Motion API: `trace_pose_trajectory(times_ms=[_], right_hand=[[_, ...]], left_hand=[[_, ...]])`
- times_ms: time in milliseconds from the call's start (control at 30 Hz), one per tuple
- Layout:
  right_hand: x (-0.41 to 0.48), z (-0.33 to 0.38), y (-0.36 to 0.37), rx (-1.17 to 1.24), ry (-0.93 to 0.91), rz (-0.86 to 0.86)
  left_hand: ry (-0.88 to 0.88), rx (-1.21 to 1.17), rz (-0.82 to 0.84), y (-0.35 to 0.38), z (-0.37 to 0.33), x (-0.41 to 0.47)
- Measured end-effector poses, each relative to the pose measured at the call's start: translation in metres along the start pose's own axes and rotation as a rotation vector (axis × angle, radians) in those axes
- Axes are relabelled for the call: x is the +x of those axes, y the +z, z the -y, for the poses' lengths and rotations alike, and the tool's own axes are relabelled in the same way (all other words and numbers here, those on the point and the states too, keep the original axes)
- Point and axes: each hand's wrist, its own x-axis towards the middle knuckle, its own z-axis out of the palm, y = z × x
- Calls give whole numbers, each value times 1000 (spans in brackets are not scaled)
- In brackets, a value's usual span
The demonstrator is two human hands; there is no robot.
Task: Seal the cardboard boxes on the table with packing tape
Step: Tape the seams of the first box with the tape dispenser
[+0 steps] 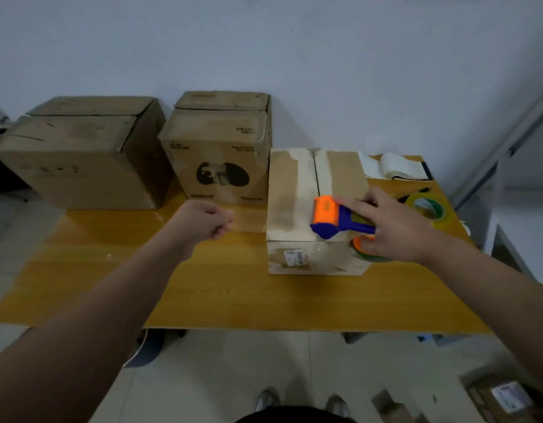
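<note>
Here, a small pale cardboard box stands toward the right of the yellow wooden table, its top flaps folded shut with the seam running front to back between pale strips. A white barcode label sits on its front face.

The right hand holds an orange and blue plastic tape dispenser on the box top near the front right corner. The fingers are spread over the blue body and the thumb is down by the roll, which overhangs the box's front edge. The orange head points left, just right of the seam.

The left hand hangs above the table, to the left of the small box and clear of it, with its fingers curled into a loose fist. A faint glossy patch lies between its fingertips and the box. I cannot tell whether it is tape or whether the hand pinches anything.

At the back against the wall stand a large brown cardboard box on the left and a brown cardboard box with a black printed mark beside it, which touches the small box's rear left corner.

To the right of the small box lie a loose roll of clear tape with a green core, a black pen and folded white paper.

On the tiled floor are the person's grey shoes and a labelled carton.
</note>
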Motion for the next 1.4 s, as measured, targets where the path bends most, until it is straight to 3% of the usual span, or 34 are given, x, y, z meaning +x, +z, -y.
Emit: trace_pose_trajectory(times_ms=[267, 567, 1400], right_hand=[[5, 26, 14, -347, -11, 18], [12, 39, 20, -589, -27, 31], [23, 29, 37, -546, 17, 119]], left_hand=[[0, 240, -174, 33, 49, 2], [11, 233, -279, 59, 64, 6], [-71, 130, -235, 86, 79, 28]])
